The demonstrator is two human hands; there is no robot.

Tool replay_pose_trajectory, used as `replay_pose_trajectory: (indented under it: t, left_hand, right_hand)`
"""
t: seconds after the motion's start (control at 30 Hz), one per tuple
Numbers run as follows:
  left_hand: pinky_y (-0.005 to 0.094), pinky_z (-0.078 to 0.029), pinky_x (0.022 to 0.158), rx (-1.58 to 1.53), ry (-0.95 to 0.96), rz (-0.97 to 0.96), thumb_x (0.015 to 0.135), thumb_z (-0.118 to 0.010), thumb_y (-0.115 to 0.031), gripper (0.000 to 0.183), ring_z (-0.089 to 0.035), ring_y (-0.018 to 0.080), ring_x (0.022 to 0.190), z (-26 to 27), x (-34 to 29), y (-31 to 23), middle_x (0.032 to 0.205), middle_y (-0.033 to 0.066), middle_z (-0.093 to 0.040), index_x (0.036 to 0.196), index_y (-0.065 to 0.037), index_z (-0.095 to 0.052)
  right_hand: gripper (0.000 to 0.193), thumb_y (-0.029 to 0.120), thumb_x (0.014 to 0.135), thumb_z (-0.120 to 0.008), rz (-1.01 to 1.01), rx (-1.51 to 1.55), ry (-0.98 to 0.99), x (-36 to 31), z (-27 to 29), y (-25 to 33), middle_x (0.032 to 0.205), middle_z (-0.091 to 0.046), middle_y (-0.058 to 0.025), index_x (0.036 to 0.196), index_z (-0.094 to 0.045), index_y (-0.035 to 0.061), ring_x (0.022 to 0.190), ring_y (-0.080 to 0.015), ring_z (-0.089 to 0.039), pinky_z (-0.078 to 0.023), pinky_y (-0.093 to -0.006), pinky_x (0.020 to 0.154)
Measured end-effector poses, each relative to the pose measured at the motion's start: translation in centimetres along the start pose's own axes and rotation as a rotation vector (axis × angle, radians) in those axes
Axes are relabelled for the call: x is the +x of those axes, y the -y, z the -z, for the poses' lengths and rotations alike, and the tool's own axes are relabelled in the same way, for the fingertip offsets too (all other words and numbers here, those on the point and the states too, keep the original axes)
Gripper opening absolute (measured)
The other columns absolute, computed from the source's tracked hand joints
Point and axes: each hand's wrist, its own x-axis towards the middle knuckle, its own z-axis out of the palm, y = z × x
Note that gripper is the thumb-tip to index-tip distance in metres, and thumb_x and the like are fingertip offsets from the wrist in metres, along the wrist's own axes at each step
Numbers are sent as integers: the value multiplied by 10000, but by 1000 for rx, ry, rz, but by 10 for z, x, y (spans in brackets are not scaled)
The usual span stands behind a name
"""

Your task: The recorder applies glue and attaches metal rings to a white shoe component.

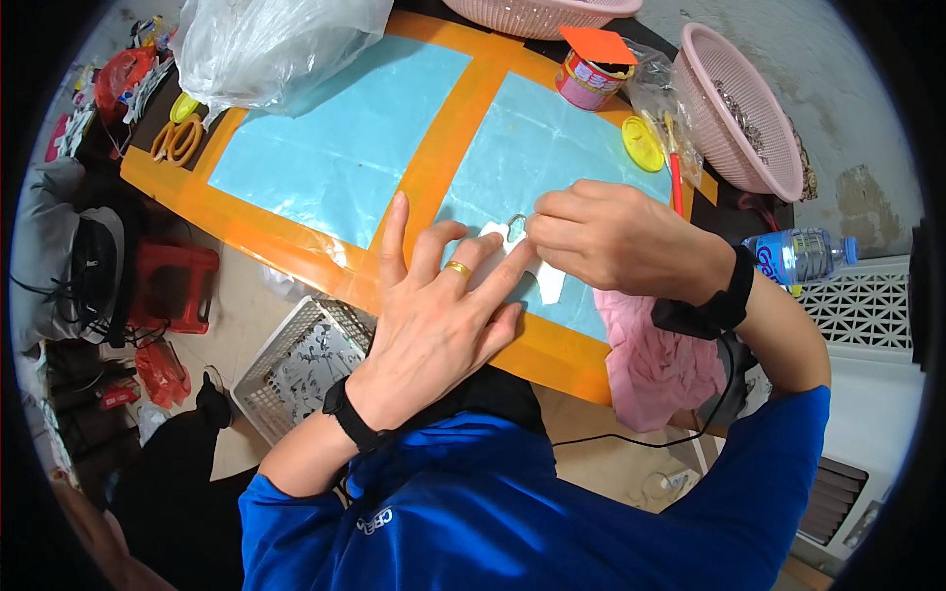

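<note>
White card [547, 281] under flat left hand [434, 315]; right hand [601, 236] pinches ring [516, 223].

The left hand [439, 315] lies flat, palm down, fingers spread and pointing forward. The right hand [616, 241] curls beside it, fingertips [537, 222] pinched together, wrist bent inward.

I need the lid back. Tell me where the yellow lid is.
In the head view, the yellow lid lies on the table's far right, between the tin can and the pink basket.

Bright, even light with soft shadows; mild sheen on the blue table [335, 158] covering. Fisheye bending and black vignette at the rim; centre sharp.
</note>
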Motion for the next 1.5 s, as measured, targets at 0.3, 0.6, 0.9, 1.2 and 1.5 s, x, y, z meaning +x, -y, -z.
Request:
replay_pose_trajectory:
  t: [0.3,0.6,0.9,1.2,1.5]
  left_hand:
    - [685,-123,1310,28,17,48,868,-792,-338,506,-557,324,1264,-6,3,-10,1269,69,-646,1348,-200,-718]
    - [693,-103,1308,22,16,68,879,-793,-394,473,-559,322,1252,-10,5,-17,1220,88,-637,1289,-188,-680]
    - [703,-109,1304,26,24,63,888,-791,-409,487,-546,326,1279,-8,6,-17,1239,91,-626,1297,-176,-666]
    - [726,-102,1295,0,70,65,869,-805,-415,601,-510,359,1362,-8,-1,-9,1333,99,-626,1412,-196,-668]
    - [723,-58,1309,-240,55,88,894,-745,-205,524,-466,376,1497,3,-5,17,1342,34,-738,1394,-84,-639]
  right_hand:
    - [136,144,834,-703,-16,45,-131,-5,-3,1,1020,-620,-34,911,-716,33,951,-195,-621,-516,-322,770]
    - [133,82,813,-711,-203,188,-201,-19,-1,-3,1089,-656,-92,933,-739,30,1011,-291,-641,-523,-414,823]
    - [392,-54,769,-661,-410,514,-222,-14,-10,14,1134,-696,-122,1141,-719,52,1084,-335,-657,-530,-438,903]
    - [442,18,818,-680,-340,414,-160,-17,-9,27,1197,-707,-185,1259,-697,-2,1065,-379,-654,-509,-443,976]
    - [464,41,852,-669,-317,319,-118,-10,-7,31,1156,-733,-165,1302,-689,-67,1131,-291,-652,-466,-459,1066]
